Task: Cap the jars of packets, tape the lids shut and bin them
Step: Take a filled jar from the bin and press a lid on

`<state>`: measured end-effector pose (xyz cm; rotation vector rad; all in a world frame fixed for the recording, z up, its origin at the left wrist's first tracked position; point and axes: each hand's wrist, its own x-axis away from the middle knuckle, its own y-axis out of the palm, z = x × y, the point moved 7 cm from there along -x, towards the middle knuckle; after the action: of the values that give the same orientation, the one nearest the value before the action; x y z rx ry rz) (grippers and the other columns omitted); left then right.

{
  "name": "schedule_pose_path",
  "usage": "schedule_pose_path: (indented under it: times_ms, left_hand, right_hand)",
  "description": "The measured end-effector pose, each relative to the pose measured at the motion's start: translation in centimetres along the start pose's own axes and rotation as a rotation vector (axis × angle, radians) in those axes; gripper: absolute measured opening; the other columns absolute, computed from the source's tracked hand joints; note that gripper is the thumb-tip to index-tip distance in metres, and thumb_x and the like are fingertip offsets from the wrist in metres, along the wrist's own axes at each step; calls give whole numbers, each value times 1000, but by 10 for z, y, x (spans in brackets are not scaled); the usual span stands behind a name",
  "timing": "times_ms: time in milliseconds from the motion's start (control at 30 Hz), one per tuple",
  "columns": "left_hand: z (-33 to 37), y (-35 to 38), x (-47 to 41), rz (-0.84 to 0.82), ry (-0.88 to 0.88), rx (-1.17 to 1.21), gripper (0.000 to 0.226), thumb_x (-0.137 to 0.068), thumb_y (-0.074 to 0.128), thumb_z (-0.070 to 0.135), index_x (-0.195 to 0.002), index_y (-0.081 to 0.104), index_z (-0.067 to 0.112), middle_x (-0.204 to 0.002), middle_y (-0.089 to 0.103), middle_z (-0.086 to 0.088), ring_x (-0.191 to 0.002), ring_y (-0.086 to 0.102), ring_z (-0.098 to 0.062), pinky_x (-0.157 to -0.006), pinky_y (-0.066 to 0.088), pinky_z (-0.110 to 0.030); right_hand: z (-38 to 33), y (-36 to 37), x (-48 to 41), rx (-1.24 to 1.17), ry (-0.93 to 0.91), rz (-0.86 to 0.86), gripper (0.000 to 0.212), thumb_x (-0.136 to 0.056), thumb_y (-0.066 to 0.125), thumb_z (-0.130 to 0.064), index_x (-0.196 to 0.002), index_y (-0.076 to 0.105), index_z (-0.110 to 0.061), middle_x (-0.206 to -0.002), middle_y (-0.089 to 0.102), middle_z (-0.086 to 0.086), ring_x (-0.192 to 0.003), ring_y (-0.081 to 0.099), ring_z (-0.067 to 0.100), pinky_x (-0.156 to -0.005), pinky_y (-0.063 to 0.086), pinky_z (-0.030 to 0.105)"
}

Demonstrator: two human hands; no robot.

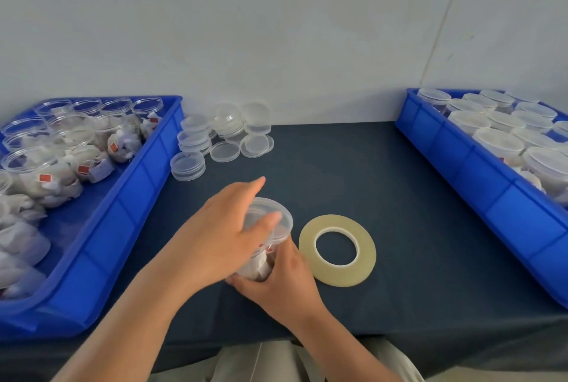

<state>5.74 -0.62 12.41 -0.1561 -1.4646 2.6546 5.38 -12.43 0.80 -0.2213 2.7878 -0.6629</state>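
Jar [259, 265] of packets sits just left of the tape roll [368, 251], close to it, and I cannot tell whether its base rests on the counter [368, 166]. I have both hands on it. My right hand [282, 286] wraps the lower wall from the near side, fingers curled round the clear plastic. My left hand [224, 228] is cupped over the lid [281, 222], thumb across the top, though blur hides how firmly it grips. I judge the jar light, slick and thin-walled, likely to flex if squeezed. So I would hold it low, where the packets back the wall, and press the lid at its rim. Spare lids [224, 136] lie beyond the roll to its left. The bin of open jars [147, 172] is far left of the roll, and the bin of capped jars [476, 172] is well to its right.
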Motion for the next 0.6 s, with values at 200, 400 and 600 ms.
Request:
schedule_pose_path:
  times_ms: [200,400,600]
  left_hand:
    - [27,25,4,9,9,-392,60,-96,43,74,-144,42,38,-153,32,11,-131,44,-16,-101,50,-39]
    - [2,-5,12,177,40,-115,49,-90,57,75,-129,54,45,-132,47,27,-118,52,1,-87,45,-22]
    - [-19,-5,25,-8,28,-44,83,-83,61,77,-152,17,61,-141,33,36,-122,45,8,-90,41,-18]
  right_hand:
    - [-12,-1,-4,89,-91,0,37,-83,66,-52,-117,51,-45,-98,58,-41,-91,61,-10,-69,43,6]
    - [0,-7,2,-101,2,68,72,-69,88,-60,-124,42,-55,-112,67,-23,-99,70,5,-73,57,22]
    - [-3,-7,2,-142,1,66,79,-70,90,-59,-134,44,-46,-124,66,-22,-110,70,8,-82,63,32]
